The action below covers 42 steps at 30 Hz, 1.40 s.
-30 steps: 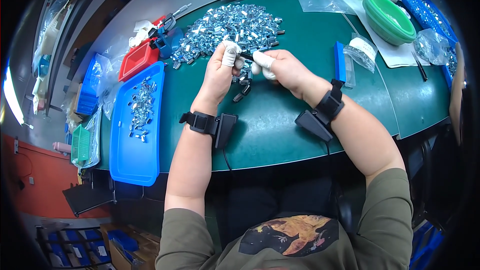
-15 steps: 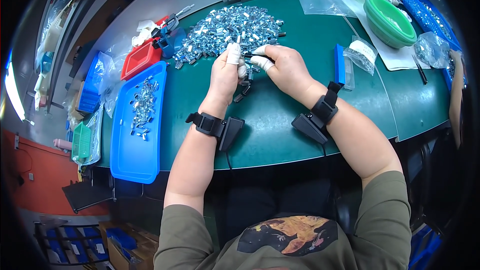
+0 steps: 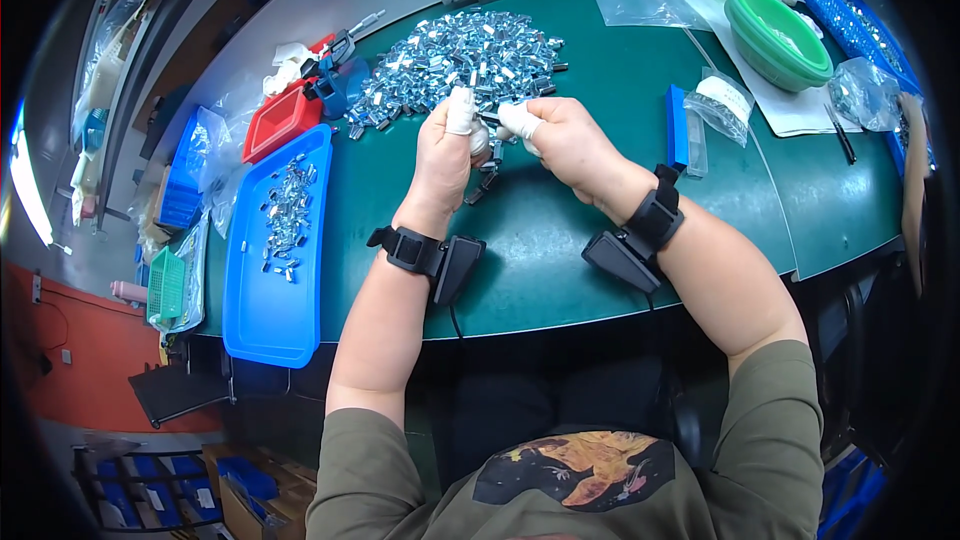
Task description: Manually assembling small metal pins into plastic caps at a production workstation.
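Just above the frame's centre, the left hand [image 3: 447, 145] and right hand [image 3: 560, 138] meet, taped fingers [image 3: 461, 112] clamped on a small metal part [image 3: 489, 120] beside the heap of metal parts [image 3: 460, 60] on the green desk [image 3: 560, 230], seemingly mid-assembly, so alignment matters next.

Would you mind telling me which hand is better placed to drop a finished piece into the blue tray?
Left, probably. The left hand is on the same side as the blue tray, which lies along the table's left edge. The right hand would have to cross over the left arm to get there.
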Each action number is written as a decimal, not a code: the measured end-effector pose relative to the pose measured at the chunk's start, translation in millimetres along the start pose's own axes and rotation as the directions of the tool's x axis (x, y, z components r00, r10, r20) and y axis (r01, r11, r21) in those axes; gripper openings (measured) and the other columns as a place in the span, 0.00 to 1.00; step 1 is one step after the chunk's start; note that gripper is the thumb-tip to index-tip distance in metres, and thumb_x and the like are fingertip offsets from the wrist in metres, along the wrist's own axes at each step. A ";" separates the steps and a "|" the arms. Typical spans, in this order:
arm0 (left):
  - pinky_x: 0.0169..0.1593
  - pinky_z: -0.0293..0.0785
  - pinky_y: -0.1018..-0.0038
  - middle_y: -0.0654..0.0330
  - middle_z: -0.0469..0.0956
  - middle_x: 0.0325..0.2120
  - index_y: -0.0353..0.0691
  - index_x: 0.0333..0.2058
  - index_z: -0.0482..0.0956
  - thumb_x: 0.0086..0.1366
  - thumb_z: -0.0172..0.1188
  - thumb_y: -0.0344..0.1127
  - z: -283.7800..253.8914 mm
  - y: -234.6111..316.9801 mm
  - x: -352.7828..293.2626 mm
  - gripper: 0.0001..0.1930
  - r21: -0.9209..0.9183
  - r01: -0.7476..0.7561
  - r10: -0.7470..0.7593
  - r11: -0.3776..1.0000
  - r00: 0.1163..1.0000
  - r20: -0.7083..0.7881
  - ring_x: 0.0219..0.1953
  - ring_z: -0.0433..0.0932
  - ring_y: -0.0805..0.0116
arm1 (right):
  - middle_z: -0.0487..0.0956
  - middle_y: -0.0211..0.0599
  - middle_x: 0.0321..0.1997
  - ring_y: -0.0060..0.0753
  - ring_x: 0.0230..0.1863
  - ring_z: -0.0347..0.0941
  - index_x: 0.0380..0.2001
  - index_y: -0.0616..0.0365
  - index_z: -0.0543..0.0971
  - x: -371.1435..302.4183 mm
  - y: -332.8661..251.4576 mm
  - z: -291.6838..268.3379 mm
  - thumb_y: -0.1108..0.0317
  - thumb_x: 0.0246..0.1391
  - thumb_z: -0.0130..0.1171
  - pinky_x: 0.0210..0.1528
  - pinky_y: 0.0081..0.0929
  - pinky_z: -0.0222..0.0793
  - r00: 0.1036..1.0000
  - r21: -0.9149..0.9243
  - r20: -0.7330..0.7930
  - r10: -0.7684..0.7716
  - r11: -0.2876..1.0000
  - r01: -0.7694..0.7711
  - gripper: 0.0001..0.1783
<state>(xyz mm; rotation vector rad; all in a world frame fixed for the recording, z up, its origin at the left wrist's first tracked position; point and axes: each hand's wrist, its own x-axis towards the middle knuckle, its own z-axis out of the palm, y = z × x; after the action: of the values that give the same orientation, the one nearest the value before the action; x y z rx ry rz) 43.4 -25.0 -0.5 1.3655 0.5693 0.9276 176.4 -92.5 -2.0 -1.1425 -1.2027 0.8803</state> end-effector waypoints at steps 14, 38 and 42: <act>0.21 0.58 0.86 0.70 0.67 0.18 0.39 0.35 0.73 0.64 0.46 0.43 -3.1 -1.2 5.7 0.14 0.044 -0.138 0.137 0.990 0.990 0.020 0.19 0.61 0.84 | 0.58 0.17 0.14 0.11 0.14 0.48 0.29 0.57 0.73 10.5 0.5 -21.7 0.54 0.55 0.47 0.16 0.12 0.45 0.869 0.432 0.355 0.344 0.764 -0.479 0.16; 0.25 0.67 0.80 0.61 0.73 0.16 0.37 0.28 0.80 0.44 0.66 0.35 25.5 38.9 -33.7 0.12 0.487 -0.639 0.657 0.596 0.736 0.162 0.20 0.71 0.72 | 0.69 0.24 0.26 0.18 0.25 0.61 0.32 0.55 0.73 -6.4 -6.2 -2.0 0.61 0.49 0.54 0.29 0.19 0.60 0.829 0.469 0.540 0.146 0.766 -0.440 0.10; 0.25 0.67 0.80 0.60 0.73 0.16 0.37 0.28 0.79 0.43 0.66 0.35 25.3 37.9 -34.2 0.12 0.487 -0.640 0.666 0.594 0.731 0.148 0.20 0.71 0.71 | 0.69 0.24 0.26 0.18 0.24 0.62 0.32 0.56 0.74 -8.5 -9.8 0.1 0.61 0.49 0.54 0.29 0.19 0.61 0.836 0.456 0.530 0.145 0.782 -0.425 0.11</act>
<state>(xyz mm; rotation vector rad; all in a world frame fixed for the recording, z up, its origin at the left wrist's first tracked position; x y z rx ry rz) 36.8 -69.4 34.7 2.1253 0.3420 1.4822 174.1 -102.8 5.4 -0.6442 -1.0341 1.7077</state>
